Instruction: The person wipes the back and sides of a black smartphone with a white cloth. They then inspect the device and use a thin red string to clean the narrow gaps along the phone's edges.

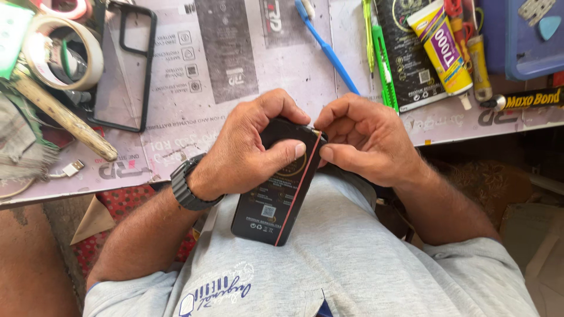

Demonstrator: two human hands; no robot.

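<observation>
Holding a black flat box (276,196) against the grey shirt (352,252), the left hand (247,149) was clamped round its upper part, thumb pressed across the front face and fingers curled over the top edge. The box was a slim dark pack with a red stripe along its right edge, tilted, its lower end resting on the person's belly just below the table edge. The right hand (367,138) was closed in a pinch at the box's upper right corner, thumb and forefinger together on the edge by the red stripe; what exactly they pinched was too small to tell. A dark wristwatch (187,185) sat on the left wrist. On the table (235,53), covered with printed sheets, lay a blue toothbrush (326,47) above the hands, a green cutter (383,70) beside it, another black flat pack (411,64) under a yellow glue tube (440,47), and a black glue tube (526,100) at far right. To the left were a clear phone case with black rim (120,70), a tape roll (64,53), a wooden stick (64,114) and a white cable plug (71,169). A blue tray (523,41) stood top right.
</observation>
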